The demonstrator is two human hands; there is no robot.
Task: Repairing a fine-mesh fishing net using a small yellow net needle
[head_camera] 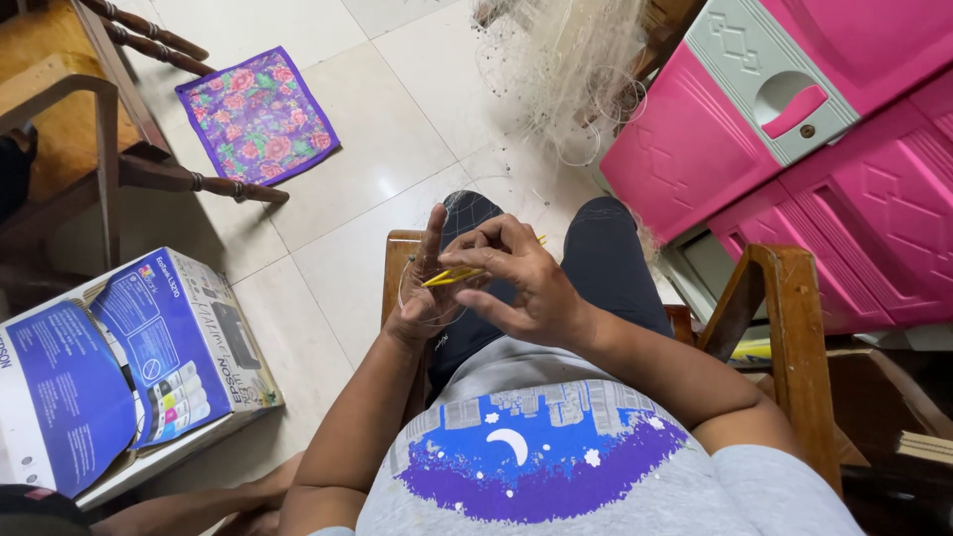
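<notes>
I sit in a wooden chair (784, 328) and look down at my lap. My right hand (516, 283) pinches a thin yellow needle-like tool (452, 277) that points left. My left hand (425, 288) is raised beside it, fingers up, with loops of clear thin line (422, 303) wound around them. The two hands touch over my knees. A pale heap of fine netting (571, 69) hangs in front of my legs, and thin strands run from it towards my hands.
A pink plastic cabinet (794, 129) with a grey handle panel stands at right. A blue and white cardboard box (119, 367) lies at left. A purple floral cloth (258, 114) lies on the tiled floor beside another wooden chair (89, 129).
</notes>
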